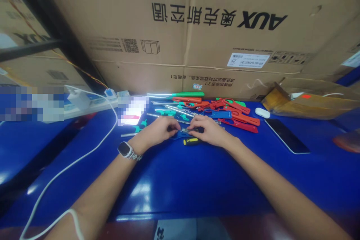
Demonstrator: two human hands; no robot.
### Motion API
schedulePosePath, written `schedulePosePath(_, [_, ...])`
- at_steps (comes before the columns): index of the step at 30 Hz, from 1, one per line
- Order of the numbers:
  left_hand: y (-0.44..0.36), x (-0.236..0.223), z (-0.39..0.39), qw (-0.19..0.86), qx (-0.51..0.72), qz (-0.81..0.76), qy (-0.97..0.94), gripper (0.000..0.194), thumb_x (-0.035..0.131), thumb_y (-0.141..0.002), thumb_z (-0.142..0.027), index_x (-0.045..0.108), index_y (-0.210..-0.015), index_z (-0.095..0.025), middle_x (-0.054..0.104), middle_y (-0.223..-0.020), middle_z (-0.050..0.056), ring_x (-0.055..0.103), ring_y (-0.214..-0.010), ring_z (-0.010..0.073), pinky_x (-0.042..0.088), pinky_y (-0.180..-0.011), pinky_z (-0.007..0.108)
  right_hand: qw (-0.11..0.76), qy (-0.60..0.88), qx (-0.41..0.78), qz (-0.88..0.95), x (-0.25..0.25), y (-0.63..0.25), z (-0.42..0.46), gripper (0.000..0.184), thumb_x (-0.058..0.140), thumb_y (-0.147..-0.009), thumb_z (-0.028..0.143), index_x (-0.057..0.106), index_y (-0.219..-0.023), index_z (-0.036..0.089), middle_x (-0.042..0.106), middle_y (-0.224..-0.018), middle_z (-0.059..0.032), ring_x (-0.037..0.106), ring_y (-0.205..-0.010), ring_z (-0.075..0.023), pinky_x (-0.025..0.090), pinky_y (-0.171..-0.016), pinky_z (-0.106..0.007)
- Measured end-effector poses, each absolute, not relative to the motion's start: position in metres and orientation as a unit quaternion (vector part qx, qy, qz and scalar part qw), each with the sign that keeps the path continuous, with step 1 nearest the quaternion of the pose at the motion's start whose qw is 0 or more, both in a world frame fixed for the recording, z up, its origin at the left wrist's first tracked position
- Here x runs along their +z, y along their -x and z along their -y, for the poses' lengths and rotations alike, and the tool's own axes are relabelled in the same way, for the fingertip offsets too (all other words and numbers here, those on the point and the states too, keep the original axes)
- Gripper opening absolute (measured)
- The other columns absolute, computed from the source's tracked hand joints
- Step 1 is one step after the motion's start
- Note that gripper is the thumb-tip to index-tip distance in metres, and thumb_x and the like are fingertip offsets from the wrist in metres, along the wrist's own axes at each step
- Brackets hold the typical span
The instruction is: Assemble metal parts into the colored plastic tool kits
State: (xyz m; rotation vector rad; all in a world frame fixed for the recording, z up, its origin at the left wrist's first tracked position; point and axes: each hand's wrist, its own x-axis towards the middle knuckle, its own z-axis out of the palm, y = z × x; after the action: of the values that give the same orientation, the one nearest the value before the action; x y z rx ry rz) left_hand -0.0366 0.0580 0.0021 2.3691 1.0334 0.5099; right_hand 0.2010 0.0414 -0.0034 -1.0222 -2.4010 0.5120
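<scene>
My left hand [161, 131] and my right hand [210, 131] meet over a blue lighter shell [176, 135] on the blue table. Both have fingers and thumb drawn together in a pinch. A small pale part [184, 130] lies between the fingertips, and the right fingers seem to grip its near end. What the left fingers pinch is hidden. Just below the hands lies a short yellow-and-black screwdriver [191, 141]. Beyond them are several red lighter shells [242, 123], another blue shell [216, 114], and metal lighter tubes with teal ends [165, 112].
At right lie a black phone [287, 135], a white earbud case [262, 112] and an open brown bag [312, 101]. A lit screen [133, 114], power strip [95, 104] and white cable [97, 148] are at left. A large carton [126, 18] stands behind.
</scene>
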Motion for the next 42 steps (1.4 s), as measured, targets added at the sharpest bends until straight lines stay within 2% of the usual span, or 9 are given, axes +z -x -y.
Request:
schedulePosePath(8, [0.036, 0.001, -0.055, 0.241, 0.185, -0.366, -0.880, 0.021, 0.059, -0.083, -0.013, 0.071, -0.099, -0.017, 0.069, -0.091, 0.005, 0.063, -0.078, 0.0159, 0.050, -0.074, 0.030, 0.157, 0.393, 0.117, 0.898, 0.010, -0.202, -0.036, 0.012, 0.066, -0.089, 0.020, 0.072, -0.100, 0.021, 0.067, -0.100, -0.0056, 0.061, -0.097, -0.0212, 0.042, -0.087, -0.039])
schedulePosePath(13, [0.035, 0.005, -0.050, 0.209, 0.177, -0.372, -0.887, 0.027, 0.052, -0.084, -0.012, 0.073, -0.100, -0.017, 0.065, -0.093, 0.006, 0.059, -0.071, 0.0151, 0.048, -0.068, 0.030, 0.139, 0.395, 0.102, 0.902, 0.015, -0.201, -0.034, 0.011, 0.067, -0.089, 0.020, 0.071, -0.098, 0.021, 0.068, -0.101, -0.0053, 0.062, -0.098, -0.0217, 0.042, -0.088, -0.039])
schedulePosePath(22, [0.039, 0.004, -0.053, 0.177, 0.152, -0.375, -0.897, 0.031, 0.049, -0.084, -0.009, 0.072, -0.103, -0.018, 0.064, -0.098, 0.007, 0.061, -0.078, 0.0181, 0.049, -0.074, 0.032, 0.102, 0.412, 0.080, 0.902, 0.026, -0.201, -0.030, 0.008, 0.067, -0.089, 0.020, 0.071, -0.096, 0.019, 0.070, -0.101, -0.0061, 0.063, -0.094, -0.0229, 0.041, -0.084, -0.038])
schedulePosePath(25, [0.039, 0.008, -0.049, 0.171, 0.148, -0.385, -0.895, 0.031, 0.052, -0.083, -0.010, 0.072, -0.104, -0.018, 0.065, -0.100, 0.007, 0.062, -0.082, 0.0192, 0.049, -0.075, 0.032, 0.102, 0.417, 0.078, 0.900, 0.026, -0.203, -0.028, 0.007, 0.068, -0.088, 0.020, 0.071, -0.094, 0.019, 0.070, -0.100, -0.0058, 0.063, -0.093, -0.0227, 0.042, -0.083, -0.037])
schedulePosePath(28, [0.036, 0.012, -0.044, 0.154, 0.143, -0.385, -0.899, 0.027, 0.063, -0.084, -0.027, 0.071, -0.109, -0.020, 0.065, -0.105, 0.007, 0.063, -0.092, 0.0237, 0.049, -0.081, 0.035, 0.121, 0.422, 0.096, 0.893, 0.023, -0.204, -0.028, 0.006, 0.069, -0.086, 0.017, 0.070, -0.091, 0.019, 0.069, -0.099, -0.0059, 0.062, -0.092, -0.0221, 0.043, -0.081, -0.036])
schedulePosePath(31, [0.033, 0.013, -0.044, 0.148, 0.134, -0.373, -0.906, 0.034, 0.069, -0.083, -0.043, 0.070, -0.109, -0.020, 0.065, -0.106, 0.007, 0.063, -0.096, 0.0256, 0.048, -0.084, 0.036, 0.145, 0.422, 0.123, 0.887, 0.018, -0.207, -0.031, 0.005, 0.067, -0.087, 0.017, 0.069, -0.091, 0.019, 0.067, -0.097, -0.0054, 0.062, -0.090, -0.0206, 0.045, -0.080, -0.034])
schedulePosePath(36, [0.035, 0.009, -0.052, 0.173, 0.138, -0.378, -0.899, 0.031, 0.069, -0.085, -0.038, 0.070, -0.111, -0.021, 0.065, -0.106, 0.007, 0.063, -0.095, 0.0232, 0.049, -0.083, 0.034, 0.163, 0.416, 0.134, 0.885, 0.014, -0.209, -0.036, 0.005, 0.068, -0.087, 0.017, 0.069, -0.090, 0.019, 0.066, -0.095, -0.0052, 0.061, -0.090, -0.0198, 0.046, -0.080, -0.033])
schedulePosePath(42, [0.039, 0.005, -0.054, 0.170, 0.136, -0.381, -0.899, 0.033, 0.069, -0.086, -0.038, 0.069, -0.114, -0.021, 0.064, -0.108, 0.007, 0.062, -0.099, 0.0245, 0.048, -0.086, 0.035, 0.165, 0.419, 0.127, 0.884, 0.010, -0.208, -0.036, 0.006, 0.067, -0.087, 0.017, 0.070, -0.091, 0.019, 0.063, -0.095, -0.0053, 0.060, -0.088, -0.0192, 0.046, -0.077, -0.032])
